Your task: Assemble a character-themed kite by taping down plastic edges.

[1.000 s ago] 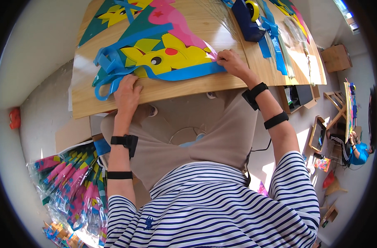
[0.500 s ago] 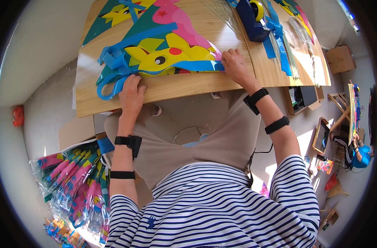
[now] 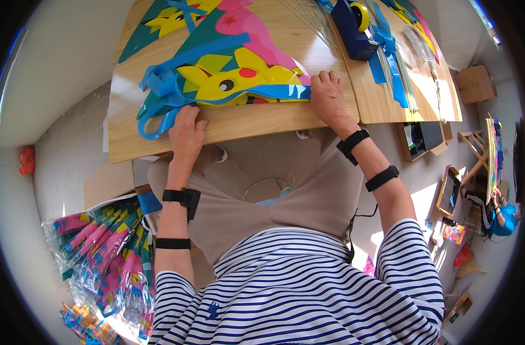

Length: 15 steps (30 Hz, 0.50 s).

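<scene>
A cut sheet (image 3: 274,75) printed with a yellow cartoon creature, pink and dark green lies on the wooden table before me. A blue ribbon (image 3: 262,91) stretches along its near edge, from one hand to the other. My left hand (image 3: 186,132) is at the table's front edge, its fingers closed at the ribbon's left part; their tips are partly hidden. Loose blue loops (image 3: 158,122) curl up beside it. At the sheet's right corner, my right hand (image 3: 330,100) has its fingers curled over the ribbon's other end.
A dark blue tape dispenser (image 3: 354,34) with yellow tape stands at the back right, beside thin rods (image 3: 311,20) and more blue ribbon (image 3: 393,72). Another printed sheet (image 3: 142,37) lies far left. Bagged, colourful sheets (image 3: 110,247) are on the lower left. A person in blue (image 3: 506,218) sits far right.
The view has shifted slightly. Both hands stay at the ribbon, and a bright glint now shows on it beside my right hand.
</scene>
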{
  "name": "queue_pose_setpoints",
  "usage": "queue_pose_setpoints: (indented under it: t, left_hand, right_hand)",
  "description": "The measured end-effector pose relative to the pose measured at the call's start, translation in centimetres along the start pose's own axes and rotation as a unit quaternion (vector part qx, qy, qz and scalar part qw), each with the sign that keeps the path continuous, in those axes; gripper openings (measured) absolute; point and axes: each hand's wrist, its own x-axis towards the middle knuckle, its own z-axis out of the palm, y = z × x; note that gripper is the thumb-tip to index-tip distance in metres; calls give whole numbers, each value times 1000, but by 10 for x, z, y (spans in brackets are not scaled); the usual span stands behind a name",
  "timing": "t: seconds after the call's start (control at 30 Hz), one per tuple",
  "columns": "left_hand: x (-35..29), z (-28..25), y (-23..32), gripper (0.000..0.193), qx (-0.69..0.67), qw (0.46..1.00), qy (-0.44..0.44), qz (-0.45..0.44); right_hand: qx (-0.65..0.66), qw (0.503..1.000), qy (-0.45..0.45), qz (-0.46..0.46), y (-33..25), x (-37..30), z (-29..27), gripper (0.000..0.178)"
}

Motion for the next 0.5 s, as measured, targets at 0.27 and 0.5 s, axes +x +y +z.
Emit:
queue_pose_setpoints:
  t: [0.27, 0.5]
  left_hand:
    - [-3, 5, -3, 33, 0, 1000, 25, 9]
    - [-1, 5, -3, 33, 6, 1000, 22, 9]
  right_hand:
    - [-9, 1000, 9, -23, -3, -2, -4, 25]
    - [44, 995, 5, -88, -14, 0, 1, 42]
